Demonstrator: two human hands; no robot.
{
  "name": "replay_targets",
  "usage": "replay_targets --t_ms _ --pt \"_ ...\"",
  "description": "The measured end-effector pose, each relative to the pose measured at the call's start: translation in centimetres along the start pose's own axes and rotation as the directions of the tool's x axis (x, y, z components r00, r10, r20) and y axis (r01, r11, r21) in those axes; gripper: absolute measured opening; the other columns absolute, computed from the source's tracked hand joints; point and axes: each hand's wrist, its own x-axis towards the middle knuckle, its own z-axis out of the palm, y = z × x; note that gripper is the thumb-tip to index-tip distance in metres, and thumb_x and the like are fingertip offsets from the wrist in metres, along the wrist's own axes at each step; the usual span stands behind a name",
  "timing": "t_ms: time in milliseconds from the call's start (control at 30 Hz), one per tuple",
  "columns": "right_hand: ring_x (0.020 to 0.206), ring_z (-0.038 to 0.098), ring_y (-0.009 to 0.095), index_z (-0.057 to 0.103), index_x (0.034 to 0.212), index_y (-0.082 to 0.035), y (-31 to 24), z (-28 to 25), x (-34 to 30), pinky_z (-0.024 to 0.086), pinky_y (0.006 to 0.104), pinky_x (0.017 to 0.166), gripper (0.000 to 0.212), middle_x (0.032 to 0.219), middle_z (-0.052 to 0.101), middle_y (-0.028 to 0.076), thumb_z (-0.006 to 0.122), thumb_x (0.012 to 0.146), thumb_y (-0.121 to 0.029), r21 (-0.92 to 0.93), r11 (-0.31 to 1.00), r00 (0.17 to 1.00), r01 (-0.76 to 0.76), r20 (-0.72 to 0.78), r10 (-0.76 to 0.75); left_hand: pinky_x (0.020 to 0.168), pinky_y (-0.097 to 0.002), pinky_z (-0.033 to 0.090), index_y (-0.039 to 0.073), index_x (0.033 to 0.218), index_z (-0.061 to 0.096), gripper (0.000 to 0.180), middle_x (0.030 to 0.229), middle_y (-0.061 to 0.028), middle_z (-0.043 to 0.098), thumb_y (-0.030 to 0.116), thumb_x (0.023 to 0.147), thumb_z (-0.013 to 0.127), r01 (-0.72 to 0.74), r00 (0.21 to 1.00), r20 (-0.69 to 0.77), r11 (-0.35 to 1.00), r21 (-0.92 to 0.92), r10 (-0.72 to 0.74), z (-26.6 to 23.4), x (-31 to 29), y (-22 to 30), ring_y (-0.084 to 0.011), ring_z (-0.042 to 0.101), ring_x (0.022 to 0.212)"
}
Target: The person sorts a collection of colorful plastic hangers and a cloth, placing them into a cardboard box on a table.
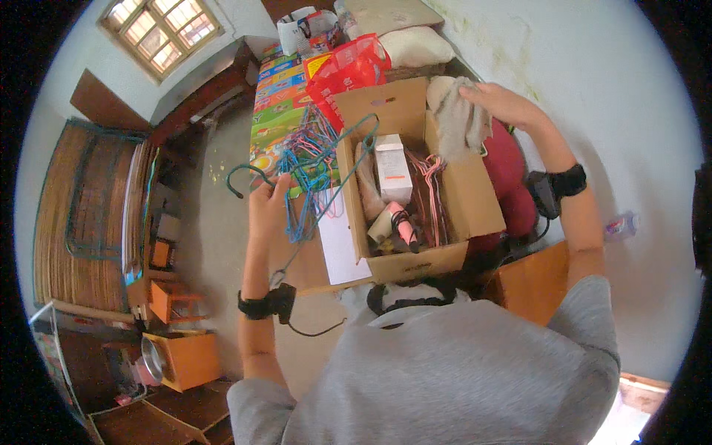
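My left hand is closed on a teal clothes hanger, whose hook sticks out to the left of the fist. Its wire frame reaches right, toward the box's left edge. My right hand pinches a grey cloth over the far right corner of an open cardboard box. In the box lie a white carton, several pink hangers and a pink thing with a black cord. A tangle of blue and pink hangers lies left of the box.
A red bag stands behind the box on a colourful mat. White paper lies by the box's left side. Dark red fabric is at the right, near the wall. Orange stools stand on the floor at left.
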Motion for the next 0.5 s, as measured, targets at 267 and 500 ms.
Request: replay_targets --t_ms 267,500 --pt "0.098 0.051 0.02 0.049 0.116 0.001 -4.7 6.2 1.3 0.041 0.031 0.084 0.056 0.104 0.056 0.014 0.039 0.088 -0.047 -0.136 0.893 0.875 0.43 0.308 -0.374 0.051 -0.0192 0.033 0.006 0.089 0.045 0.024 0.077 0.0007 0.053 0.016 0.077 0.064 -0.035 0.981 0.184 0.985 -0.171 0.067 4.8 -1.0 3.1 -0.0031 0.04 0.058" --pt "0.089 0.053 0.017 0.055 0.106 0.0 -6.3 11.0 1.9 0.042 0.0297 0.077 0.051 0.097 0.059 0.01 0.049 0.084 -0.046 0.143 0.982 0.84 0.12 0.513 -0.177 0.05 -0.0189 0.032 0.006 0.095 0.044 0.035 0.074 0.0028 0.051 0.015 0.073 0.069 0.03 0.946 0.314 0.942 -0.333 0.081 6.7 -0.8 4.6 -0.0036 0.039 0.055"
